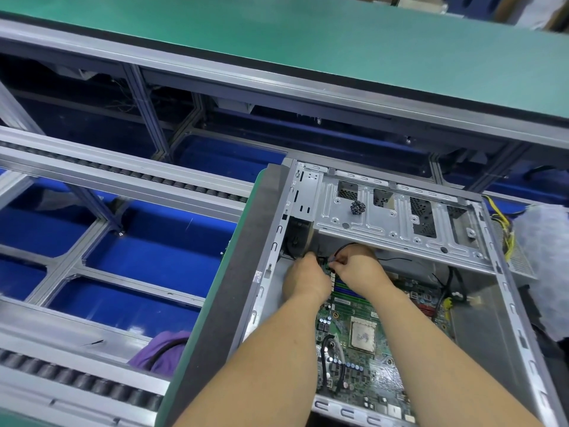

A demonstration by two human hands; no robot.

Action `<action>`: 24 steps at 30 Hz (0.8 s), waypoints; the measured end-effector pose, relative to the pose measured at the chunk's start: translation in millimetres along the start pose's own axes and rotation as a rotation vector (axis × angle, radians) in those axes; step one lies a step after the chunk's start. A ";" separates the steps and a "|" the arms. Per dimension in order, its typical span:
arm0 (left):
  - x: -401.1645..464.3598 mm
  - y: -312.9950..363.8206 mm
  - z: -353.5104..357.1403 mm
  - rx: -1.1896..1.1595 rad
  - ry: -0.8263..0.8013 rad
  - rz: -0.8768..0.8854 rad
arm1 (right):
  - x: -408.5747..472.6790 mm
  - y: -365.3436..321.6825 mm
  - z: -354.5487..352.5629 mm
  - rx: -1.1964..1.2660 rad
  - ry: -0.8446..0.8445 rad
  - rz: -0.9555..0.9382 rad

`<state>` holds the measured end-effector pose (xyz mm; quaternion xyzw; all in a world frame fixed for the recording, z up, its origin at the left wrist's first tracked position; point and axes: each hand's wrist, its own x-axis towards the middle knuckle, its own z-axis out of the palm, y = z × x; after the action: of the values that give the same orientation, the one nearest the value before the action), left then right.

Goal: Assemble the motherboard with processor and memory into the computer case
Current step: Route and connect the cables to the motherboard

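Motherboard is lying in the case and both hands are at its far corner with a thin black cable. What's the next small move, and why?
Probably press the cable's plug down onto the board. Both hands pinch the thin black cable at the far edge of the motherboard, just under the drive cage; the plug itself is hidden by fingers, so seating can't be confirmed.

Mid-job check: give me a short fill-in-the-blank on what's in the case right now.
1. The motherboard lies inside the computer ____.
2. Both hands, left hand and right hand, work at a thin ____ cable.
3. The processor has no ____ mounted over it.
4. The worktop edge is coloured ____.

Missing: case; black; cooler; green
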<state>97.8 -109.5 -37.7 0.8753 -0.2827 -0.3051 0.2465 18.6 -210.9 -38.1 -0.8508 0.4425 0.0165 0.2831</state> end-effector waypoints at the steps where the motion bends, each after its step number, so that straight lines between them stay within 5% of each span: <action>1: 0.3 -0.1 0.4 0.000 0.001 0.000 | 0.6 -1.4 -0.8 -0.021 -0.008 0.002; 24: -2.8 5.3 -5.7 -0.097 -0.037 -0.025 | -0.4 -13.9 -4.5 -0.067 -0.085 0.128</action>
<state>98.0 -110.0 -29.4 0.8599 -0.2614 -0.3377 0.2795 27.9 -206.6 -27.8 -0.8282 0.4828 0.0854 0.2714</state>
